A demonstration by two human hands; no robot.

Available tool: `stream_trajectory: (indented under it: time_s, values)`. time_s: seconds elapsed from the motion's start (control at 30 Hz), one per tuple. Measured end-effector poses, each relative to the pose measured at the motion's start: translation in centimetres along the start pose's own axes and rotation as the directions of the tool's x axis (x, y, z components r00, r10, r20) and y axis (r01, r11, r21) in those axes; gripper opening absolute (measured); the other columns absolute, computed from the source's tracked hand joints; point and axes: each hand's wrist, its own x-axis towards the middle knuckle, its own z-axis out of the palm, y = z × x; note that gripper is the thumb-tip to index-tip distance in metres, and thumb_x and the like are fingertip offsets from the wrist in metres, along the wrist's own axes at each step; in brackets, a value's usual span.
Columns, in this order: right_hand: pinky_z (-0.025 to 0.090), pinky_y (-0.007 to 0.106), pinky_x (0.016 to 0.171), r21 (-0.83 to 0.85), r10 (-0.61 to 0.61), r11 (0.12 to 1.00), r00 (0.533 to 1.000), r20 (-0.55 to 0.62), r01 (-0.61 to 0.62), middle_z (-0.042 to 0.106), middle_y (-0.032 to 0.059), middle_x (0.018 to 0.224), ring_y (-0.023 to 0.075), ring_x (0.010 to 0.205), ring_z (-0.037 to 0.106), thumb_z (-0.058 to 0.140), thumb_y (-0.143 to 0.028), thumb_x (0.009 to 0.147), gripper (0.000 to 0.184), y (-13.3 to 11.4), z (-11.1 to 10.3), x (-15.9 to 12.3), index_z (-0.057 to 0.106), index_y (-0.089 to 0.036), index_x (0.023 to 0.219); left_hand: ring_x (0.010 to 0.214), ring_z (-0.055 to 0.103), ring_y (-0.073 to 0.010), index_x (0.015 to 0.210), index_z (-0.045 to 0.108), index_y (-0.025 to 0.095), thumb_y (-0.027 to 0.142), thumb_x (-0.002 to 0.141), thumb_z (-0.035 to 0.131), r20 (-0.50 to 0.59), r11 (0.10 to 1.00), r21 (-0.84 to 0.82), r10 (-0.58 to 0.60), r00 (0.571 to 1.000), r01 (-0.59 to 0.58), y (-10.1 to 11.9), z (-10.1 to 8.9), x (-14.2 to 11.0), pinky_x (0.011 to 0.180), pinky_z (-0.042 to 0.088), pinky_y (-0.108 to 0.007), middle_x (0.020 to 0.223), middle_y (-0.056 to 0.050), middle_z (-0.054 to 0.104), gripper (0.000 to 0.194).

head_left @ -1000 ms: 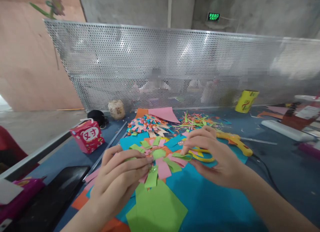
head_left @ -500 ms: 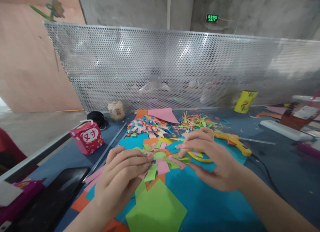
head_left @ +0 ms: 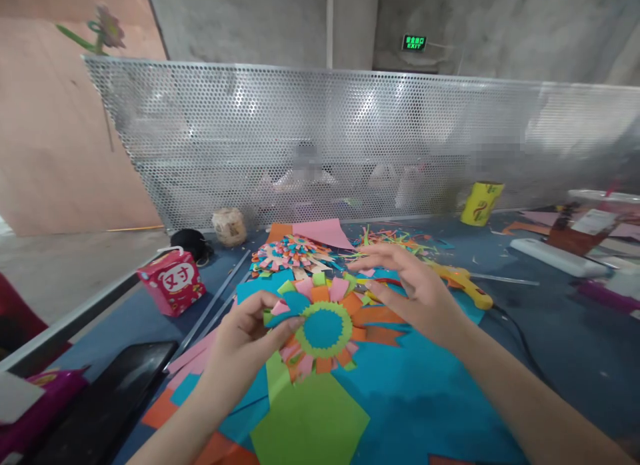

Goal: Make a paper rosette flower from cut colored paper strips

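A round paper flower [head_left: 327,326] is raised above the sheets, its blue centre ringed in green with orange, pink, green and blue petals around. My left hand [head_left: 245,341] pinches its left edge, thumb on the front. Just right of the flower, my right hand [head_left: 417,291] is raised with fingers apart, near the upper right petals. Below lie a green paper sheet [head_left: 313,421] and a large blue paper sheet [head_left: 425,391]. Several layered paper flowers [head_left: 293,251] rest behind, next to a heap of thin paper strips [head_left: 395,241].
A yellow glue gun [head_left: 467,286] with a black cord lies at right. On the left are a red drink carton [head_left: 173,283] and a black phone [head_left: 107,401]. A perforated metal panel [head_left: 280,138] closes the far edge; a yellow roll [head_left: 481,203] stands before it.
The paper flower has been lifted and turned over, now showing its blue and green centre. My left hand has shifted to a pinch at its edge; my right hand has come off it.
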Motion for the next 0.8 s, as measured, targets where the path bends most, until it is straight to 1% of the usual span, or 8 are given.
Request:
stream_trajectory:
  time_s: [0.1,0.17,0.27,0.4,0.5,0.6,0.7,0.8]
  values:
    - [0.047,0.033,0.076,0.044,0.159,0.986,0.984,0.083,-0.163,0.065,0.0021,0.092,0.0157,0.086,0.060,0.051,-0.027,0.078,0.026,0.01,0.07,0.20,0.049,-0.023,0.104,0.050,0.049,-0.0063,0.066,0.047,0.017,0.027,0.058,0.070,0.024,0.993,-0.069,-0.095,0.995,0.097,0.14,0.20,0.30,0.048,0.042,-0.018,0.057,0.007,0.048,0.026]
    - [0.048,0.031,0.074,0.052,0.200,0.977,0.974,0.102,-0.206,0.065,0.0017,0.090,0.0151,0.085,0.061,0.053,-0.024,0.077,0.024,0.08,0.18,0.24,0.052,-0.023,0.101,0.051,0.048,-0.0055,0.066,0.048,0.017,0.027,0.057,0.071,0.026,0.989,-0.074,-0.122,0.992,0.124,0.11,0.23,0.40,0.049,0.042,-0.017,0.057,0.007,0.048,0.027]
    - [0.049,0.028,0.074,0.084,0.196,0.975,0.972,0.126,-0.208,0.065,0.0022,0.092,0.0140,0.088,0.060,0.055,-0.018,0.074,0.026,0.36,0.37,0.22,0.053,-0.022,0.100,0.053,0.050,-0.0061,0.066,0.049,0.017,0.028,0.056,0.072,0.017,0.989,-0.065,-0.130,0.991,0.131,0.08,0.30,0.43,0.053,0.045,-0.018,0.059,0.007,0.049,0.028]
    - [0.050,0.028,0.072,0.095,0.177,0.977,0.975,0.136,-0.190,0.064,0.0023,0.087,0.0133,0.083,0.060,0.057,-0.019,0.073,0.025,0.74,0.56,0.25,0.056,-0.021,0.098,0.053,0.050,-0.0073,0.064,0.050,0.016,0.027,0.053,0.072,0.014,0.993,-0.031,-0.116,0.993,0.116,0.20,0.48,0.37,0.052,0.046,-0.020,0.059,0.006,0.049,0.027]
    - [0.050,0.027,0.071,0.089,0.154,0.982,0.980,0.125,-0.166,0.064,0.0017,0.083,0.0118,0.078,0.060,0.058,-0.019,0.072,0.019,0.74,0.62,0.35,0.059,-0.020,0.091,0.053,0.050,-0.0074,0.063,0.050,0.016,0.027,0.053,0.072,0.015,0.994,-0.021,-0.106,0.994,0.106,0.26,0.54,0.34,0.052,0.046,-0.020,0.059,0.005,0.049,0.027]
    - [0.050,0.025,0.069,0.084,0.160,0.982,0.979,0.126,-0.171,0.064,0.0010,0.080,0.0107,0.075,0.059,0.058,-0.017,0.072,0.014,0.56,0.62,0.43,0.060,-0.019,0.085,0.055,0.050,-0.0072,0.064,0.050,0.015,0.026,0.054,0.072,0.017,0.994,-0.018,-0.103,0.994,0.104,0.21,0.52,0.37,0.053,0.047,-0.019,0.060,0.005,0.049,0.026]
    - [0.050,0.024,0.069,0.081,0.173,0.979,0.976,0.130,-0.184,0.063,0.0010,0.078,0.0104,0.074,0.059,0.058,-0.017,0.071,0.013,0.42,0.61,0.43,0.060,-0.019,0.083,0.054,0.050,-0.0066,0.063,0.050,0.015,0.025,0.054,0.072,0.027,0.995,-0.027,-0.097,0.995,0.098,0.11,0.50,0.43,0.052,0.047,-0.018,0.060,0.005,0.049,0.026]
    - [0.050,0.024,0.067,0.094,0.168,0.979,0.977,0.133,-0.181,0.063,0.0008,0.078,0.0101,0.073,0.059,0.058,-0.016,0.071,0.012,0.54,0.63,0.35,0.059,-0.019,0.082,0.056,0.052,-0.0078,0.064,0.050,0.016,0.027,0.055,0.072,0.030,0.993,-0.042,-0.111,0.993,0.112,0.05,0.49,0.45,0.054,0.048,-0.020,0.061,0.005,0.051,0.027]
